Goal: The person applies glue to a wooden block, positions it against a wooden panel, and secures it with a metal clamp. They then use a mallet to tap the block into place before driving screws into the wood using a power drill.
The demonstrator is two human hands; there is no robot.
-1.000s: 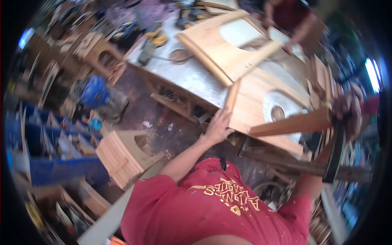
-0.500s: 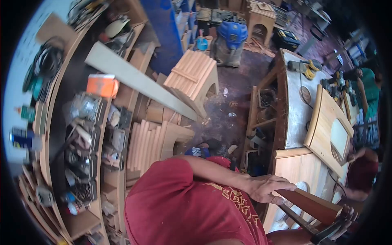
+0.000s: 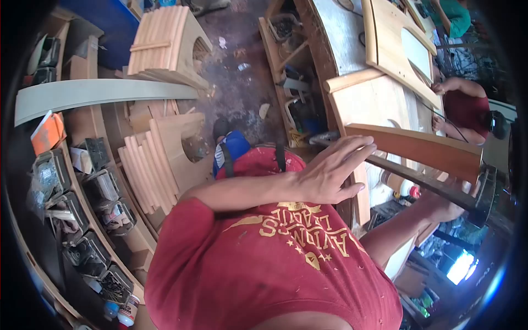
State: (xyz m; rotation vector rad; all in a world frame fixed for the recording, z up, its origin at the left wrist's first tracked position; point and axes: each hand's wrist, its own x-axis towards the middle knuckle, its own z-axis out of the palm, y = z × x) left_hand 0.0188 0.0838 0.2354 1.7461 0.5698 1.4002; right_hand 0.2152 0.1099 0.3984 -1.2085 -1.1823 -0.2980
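Observation:
My left hand point(image 3: 333, 173) reaches across my chest, its fingers extended and thumb apart, fingertips at the near end of a brown wooden piece point(image 3: 418, 149). Beside this piece runs a long dark bar clamp point(image 3: 421, 180), with a black end part at the right. My right hand point(image 3: 454, 206) is around the far end of the clamp, close to the wooden piece; the bar partly hides its fingers. Below them lies a pale wooden panel point(image 3: 374, 104) on the workbench point(image 3: 338, 41).
Another cut-out panel point(image 3: 393, 38) leans over the bench near a co-worker in dark red point(image 3: 467, 107). A second person in green point(image 3: 454, 19) is behind. Slatted wooden pieces point(image 3: 159, 44) and shelves of bins point(image 3: 88, 256) stand left. A bottle point(image 3: 407, 188) is near the clamp.
The view has swung right and down, so the surroundings sit further left and higher. Both hands remain at the clamp and wooden piece, which now appear higher in view.

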